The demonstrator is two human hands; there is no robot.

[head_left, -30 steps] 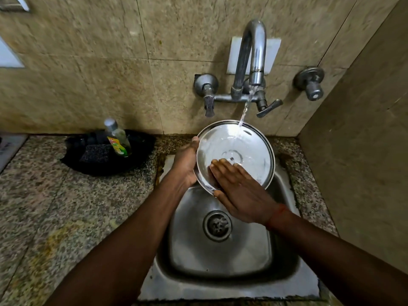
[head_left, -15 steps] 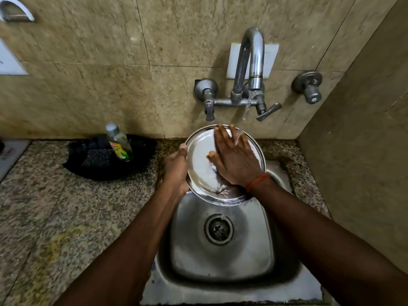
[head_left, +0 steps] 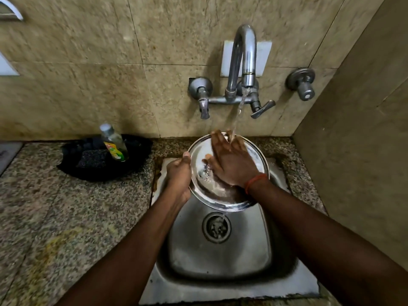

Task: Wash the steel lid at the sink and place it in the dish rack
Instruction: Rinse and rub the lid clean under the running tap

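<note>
**Rinse step in progress: lid under the running tap**

Your left hand [head_left: 179, 176] grips the steel lid [head_left: 228, 172] by its left rim, thumb over the edge, holding it tilted above the back of the sink [head_left: 220, 257]. Your right hand [head_left: 231, 161] lies flat and spread on the lid's face, holding nothing; its fingertips [head_left: 217, 138] reach the far rim, where the stream from the tap [head_left: 244, 60] lands. Water pools and beads just left of that palm.

Judgement: this is the wash/rinse step, roughly mid-task. No dish rack is in view.

Next move calls for sweeping the open palm over the rest of the face, then turning the lid to rinse its other side. The dish soap bottle [head_left: 113, 143] and scrub pad [head_left: 93, 159] sit on the table, well left of your left hand. A wet rim will be slippery; keep the grip firm.
</note>
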